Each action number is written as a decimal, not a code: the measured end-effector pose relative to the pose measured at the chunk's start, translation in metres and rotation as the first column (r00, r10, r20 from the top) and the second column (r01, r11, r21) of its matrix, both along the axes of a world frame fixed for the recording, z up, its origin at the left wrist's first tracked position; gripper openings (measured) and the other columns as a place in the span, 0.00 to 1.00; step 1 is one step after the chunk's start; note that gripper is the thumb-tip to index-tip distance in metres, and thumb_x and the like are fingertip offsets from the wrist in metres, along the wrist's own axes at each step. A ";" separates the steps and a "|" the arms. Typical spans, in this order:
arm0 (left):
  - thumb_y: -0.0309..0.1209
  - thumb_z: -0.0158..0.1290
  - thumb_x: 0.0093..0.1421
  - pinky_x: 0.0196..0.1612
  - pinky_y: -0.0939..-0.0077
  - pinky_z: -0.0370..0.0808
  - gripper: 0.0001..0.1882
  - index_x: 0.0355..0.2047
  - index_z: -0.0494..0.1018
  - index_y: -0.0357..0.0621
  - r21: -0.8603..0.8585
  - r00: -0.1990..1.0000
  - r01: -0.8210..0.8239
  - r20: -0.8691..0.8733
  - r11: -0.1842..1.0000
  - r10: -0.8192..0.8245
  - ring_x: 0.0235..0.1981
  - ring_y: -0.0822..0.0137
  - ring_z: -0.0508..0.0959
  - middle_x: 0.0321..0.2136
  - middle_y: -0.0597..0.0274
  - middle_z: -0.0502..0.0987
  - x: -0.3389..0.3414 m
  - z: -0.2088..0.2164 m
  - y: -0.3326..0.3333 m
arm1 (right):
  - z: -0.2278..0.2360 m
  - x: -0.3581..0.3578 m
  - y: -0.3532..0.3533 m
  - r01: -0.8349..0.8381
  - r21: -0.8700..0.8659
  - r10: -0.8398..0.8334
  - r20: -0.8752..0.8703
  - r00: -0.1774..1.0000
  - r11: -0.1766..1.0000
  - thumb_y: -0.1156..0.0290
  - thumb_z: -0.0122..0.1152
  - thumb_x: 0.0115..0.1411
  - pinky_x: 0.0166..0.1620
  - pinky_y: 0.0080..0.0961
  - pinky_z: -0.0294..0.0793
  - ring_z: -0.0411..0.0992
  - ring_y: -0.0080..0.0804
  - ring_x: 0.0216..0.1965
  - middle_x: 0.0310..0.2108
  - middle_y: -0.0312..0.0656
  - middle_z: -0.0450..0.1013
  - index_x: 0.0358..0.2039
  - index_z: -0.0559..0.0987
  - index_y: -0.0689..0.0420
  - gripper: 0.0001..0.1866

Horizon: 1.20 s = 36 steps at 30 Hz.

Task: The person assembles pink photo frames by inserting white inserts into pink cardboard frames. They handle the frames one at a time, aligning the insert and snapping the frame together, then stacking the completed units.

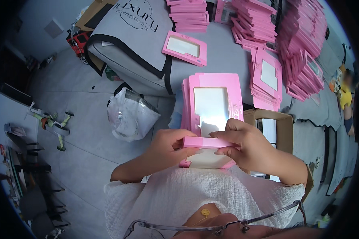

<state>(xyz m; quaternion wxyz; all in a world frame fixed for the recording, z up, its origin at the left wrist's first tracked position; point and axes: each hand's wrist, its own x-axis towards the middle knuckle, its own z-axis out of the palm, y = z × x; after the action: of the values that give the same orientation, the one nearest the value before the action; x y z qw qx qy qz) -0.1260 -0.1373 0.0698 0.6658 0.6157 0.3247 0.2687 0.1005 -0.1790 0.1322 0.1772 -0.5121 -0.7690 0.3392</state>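
Grey floor tiles fill the left of the head view, and a grey tabletop (223,51) spreads across the top, crowded with pink packaging.

Both hands meet over the person's lap, just below a flat pink window box (215,101) that lies on the near edge of the tabletop. The left hand (169,145) and the right hand (243,145) pinch a small folded pink box (205,142) between thumbs and fingertips, one hand at each end, fingers curled around it. This folded pink box sits just below the flat pink window box, touching or overlapping its lower edge. Under the hands a paler card sheet (205,159) shows, partly hidden.

Right of the flat pink window box stands an open cardboard carton (281,127). Above it, further back on the tabletop, rise stacks of pink window boxes (303,47), with a single pink box (184,47) lying apart to the upper left. A grey fabric bag with black trim (127,44) hangs off the tabletop's left edge. Left of the flat pink window box, on the floor, sits a white plastic bag (129,115), and well beyond it a small scooter toy (54,123).
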 end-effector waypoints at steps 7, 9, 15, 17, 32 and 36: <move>0.23 0.60 0.52 0.31 0.85 0.71 0.14 0.39 0.76 0.33 0.020 0.999 -0.018 -0.029 1.000 0.019 0.29 0.81 0.74 0.26 0.63 0.78 -0.007 -0.007 -0.002 | -0.006 -0.010 0.008 0.033 -0.022 -0.037 -0.218 0.975 0.999 0.77 0.67 0.47 0.31 0.24 0.68 0.69 0.29 0.29 0.29 0.39 0.69 0.40 0.80 0.59 0.16; 0.23 0.61 0.51 0.29 0.85 0.70 0.15 0.41 0.76 0.33 0.073 0.994 -0.033 -0.101 0.997 0.041 0.28 0.82 0.73 0.25 0.62 0.78 -0.009 -0.008 -0.002 | -0.007 -0.013 0.010 0.070 0.001 -0.068 -0.265 0.962 0.998 0.77 0.68 0.47 0.31 0.23 0.68 0.69 0.27 0.29 0.30 0.38 0.70 0.39 0.80 0.58 0.16; 0.21 0.56 0.55 0.39 0.85 0.73 0.17 0.46 0.73 0.31 0.142 0.987 0.026 -0.161 0.990 -0.003 0.36 0.79 0.76 0.37 0.59 0.79 -0.011 -0.014 -0.005 | -0.007 -0.014 0.009 0.022 0.063 -0.002 -0.308 0.951 0.998 0.77 0.69 0.46 0.31 0.21 0.68 0.69 0.24 0.29 0.29 0.37 0.69 0.36 0.83 0.56 0.13; 0.20 0.55 0.56 0.41 0.84 0.73 0.19 0.49 0.71 0.32 0.184 0.986 0.056 -0.166 0.981 -0.025 0.39 0.77 0.76 0.39 0.57 0.79 -0.012 -0.015 -0.005 | -0.005 -0.014 0.009 0.007 0.066 0.012 -0.284 0.959 0.998 0.76 0.69 0.47 0.31 0.21 0.68 0.69 0.24 0.29 0.29 0.37 0.69 0.35 0.83 0.56 0.12; 0.29 0.62 0.49 0.34 0.77 0.77 0.21 0.45 0.74 0.41 0.629 0.995 -0.012 -0.066 0.777 0.068 0.32 0.64 0.81 0.38 0.53 0.78 -0.010 -0.013 -0.016 | 0.005 -0.019 0.009 -0.063 0.062 0.057 0.096 0.994 0.996 0.65 0.63 0.52 0.30 0.34 0.72 0.73 0.44 0.26 0.31 0.46 0.75 0.22 0.82 0.56 0.09; 0.26 0.62 0.49 0.35 0.77 0.78 0.17 0.41 0.76 0.39 0.641 0.993 -0.050 -0.048 0.766 0.105 0.33 0.63 0.81 0.36 0.53 0.79 -0.014 -0.013 -0.015 | 0.011 -0.005 0.013 -0.033 -0.158 0.033 -0.002 0.999 0.987 0.60 0.63 0.52 0.35 0.32 0.73 0.75 0.44 0.31 0.36 0.48 0.76 0.27 0.84 0.53 0.11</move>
<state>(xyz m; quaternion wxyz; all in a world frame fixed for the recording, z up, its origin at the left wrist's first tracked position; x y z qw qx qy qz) -0.1401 -0.1518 0.0570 0.3919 0.8015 0.2660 0.3650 0.0956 -0.1665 0.1435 0.1302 -0.5118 -0.7480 0.4020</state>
